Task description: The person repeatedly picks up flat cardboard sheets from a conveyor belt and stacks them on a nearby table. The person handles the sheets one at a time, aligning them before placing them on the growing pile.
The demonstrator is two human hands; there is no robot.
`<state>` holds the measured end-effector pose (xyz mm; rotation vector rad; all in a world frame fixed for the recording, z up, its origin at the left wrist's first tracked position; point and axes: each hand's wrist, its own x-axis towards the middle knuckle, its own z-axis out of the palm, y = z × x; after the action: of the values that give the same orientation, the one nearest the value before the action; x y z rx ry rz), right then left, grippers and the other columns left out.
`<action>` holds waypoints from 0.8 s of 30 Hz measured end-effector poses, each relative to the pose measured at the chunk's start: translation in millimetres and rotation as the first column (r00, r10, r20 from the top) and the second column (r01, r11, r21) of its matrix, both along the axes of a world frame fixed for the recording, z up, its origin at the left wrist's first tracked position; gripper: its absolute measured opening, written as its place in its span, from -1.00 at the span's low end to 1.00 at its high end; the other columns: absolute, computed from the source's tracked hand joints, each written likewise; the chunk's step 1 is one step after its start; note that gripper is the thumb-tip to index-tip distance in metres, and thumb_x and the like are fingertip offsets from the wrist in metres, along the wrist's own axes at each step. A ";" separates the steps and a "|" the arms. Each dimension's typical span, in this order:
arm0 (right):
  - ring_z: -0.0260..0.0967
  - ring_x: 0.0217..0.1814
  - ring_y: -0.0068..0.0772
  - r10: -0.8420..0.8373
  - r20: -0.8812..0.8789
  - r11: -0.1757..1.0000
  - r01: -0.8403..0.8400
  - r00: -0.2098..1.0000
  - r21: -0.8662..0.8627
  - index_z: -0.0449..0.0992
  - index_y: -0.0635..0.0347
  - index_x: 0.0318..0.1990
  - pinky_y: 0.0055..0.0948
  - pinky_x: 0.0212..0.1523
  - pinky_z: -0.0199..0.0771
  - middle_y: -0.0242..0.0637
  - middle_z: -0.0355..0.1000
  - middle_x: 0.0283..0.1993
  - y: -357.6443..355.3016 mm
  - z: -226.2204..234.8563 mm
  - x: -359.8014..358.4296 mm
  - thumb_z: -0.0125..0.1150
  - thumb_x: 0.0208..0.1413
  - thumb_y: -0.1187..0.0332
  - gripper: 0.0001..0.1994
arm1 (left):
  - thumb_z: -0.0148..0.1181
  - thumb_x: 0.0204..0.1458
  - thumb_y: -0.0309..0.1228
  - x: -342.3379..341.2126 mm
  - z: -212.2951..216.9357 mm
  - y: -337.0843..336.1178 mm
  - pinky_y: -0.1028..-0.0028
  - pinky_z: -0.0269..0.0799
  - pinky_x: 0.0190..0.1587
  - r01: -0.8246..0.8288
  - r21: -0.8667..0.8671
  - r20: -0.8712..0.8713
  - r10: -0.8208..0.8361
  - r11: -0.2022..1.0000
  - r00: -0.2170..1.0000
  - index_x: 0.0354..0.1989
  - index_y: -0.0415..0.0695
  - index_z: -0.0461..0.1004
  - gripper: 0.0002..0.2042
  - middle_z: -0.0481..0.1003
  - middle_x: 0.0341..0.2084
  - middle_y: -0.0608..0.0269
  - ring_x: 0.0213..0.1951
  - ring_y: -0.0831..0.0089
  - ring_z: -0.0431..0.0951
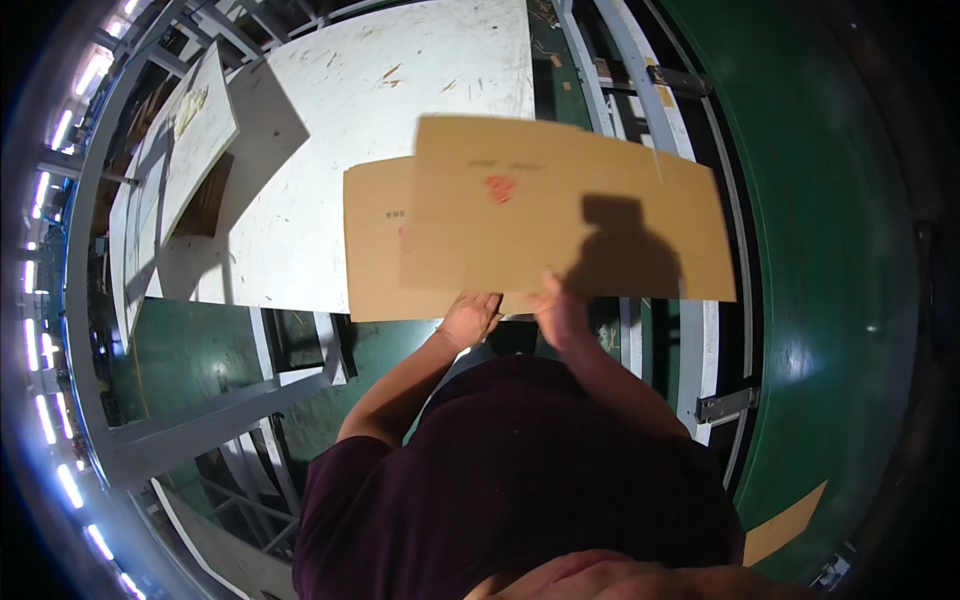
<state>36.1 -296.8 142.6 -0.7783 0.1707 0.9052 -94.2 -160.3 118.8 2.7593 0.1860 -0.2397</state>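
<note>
A flat brown cardboard sheet (500, 240) with a red mark and small dark print lies slanted over a second cardboard sheet (374, 255), which sticks out on the left. My right hand (562, 312) pinches the upper sheet at its near edge, thumb on top and the other fingers mostly hidden below. At the near edge of the lower sheet, my left hand (468, 320) is closed with its fingers bent; their tips are partly hidden by the cardboard. The upper sheet reaches out past the right side of the white board (330, 110) beneath.
A pale panel (200, 165) leans at the left, with brown cardboard behind it. Grey metal frame bars (215, 415) run at the lower left, and white rails (700, 360) on the right. Another cardboard piece (785, 525) lies on the green floor (825, 330).
</note>
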 end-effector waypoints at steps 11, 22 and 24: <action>0.26 0.16 -0.03 0.346 -0.498 0.896 -0.438 0.795 -0.077 0.25 0.25 0.11 -0.05 0.17 0.29 0.06 0.27 0.13 52.9 -24.4 -85.2 0.03 0.18 0.01 -0.48 | 0.20 -0.17 -0.51 -105.0 38.9 11.4 0.26 0.41 -0.10 -0.109 -0.135 0.448 0.159 0.985 0.880 -0.24 -0.18 0.46 -0.75 0.46 -0.25 0.09 -0.15 0.09 0.46; 0.41 -0.46 -0.48 0.942 0.136 0.318 -0.688 0.307 -0.653 0.54 0.24 -0.30 -0.46 -0.37 0.46 -0.30 0.51 -0.39 -53.9 15.5 46.8 0.15 0.07 0.33 -0.84 | 0.18 -0.18 -0.39 2.7 46.4 -8.8 0.18 0.07 0.26 0.095 0.158 0.221 -0.129 0.983 0.967 -0.03 -0.05 0.44 -0.57 0.31 0.12 0.20 0.21 0.20 0.21; 0.45 -0.23 -0.46 0.589 0.453 0.676 -0.102 0.669 -0.729 0.52 0.25 -0.21 -0.47 -0.20 0.46 -0.28 0.51 -0.25 -91.5 -0.9 109.1 0.19 0.07 0.29 -0.77 | 0.09 -0.11 -0.41 5.1 43.1 -9.2 0.19 0.10 0.25 0.102 0.177 0.285 -0.150 0.979 0.947 -0.08 -0.09 0.45 -0.66 0.35 0.05 0.17 0.17 0.17 0.25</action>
<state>145.3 -388.4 141.8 -1.8312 -0.3585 0.8948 -89.0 -169.5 161.9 2.9264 -0.0537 0.1674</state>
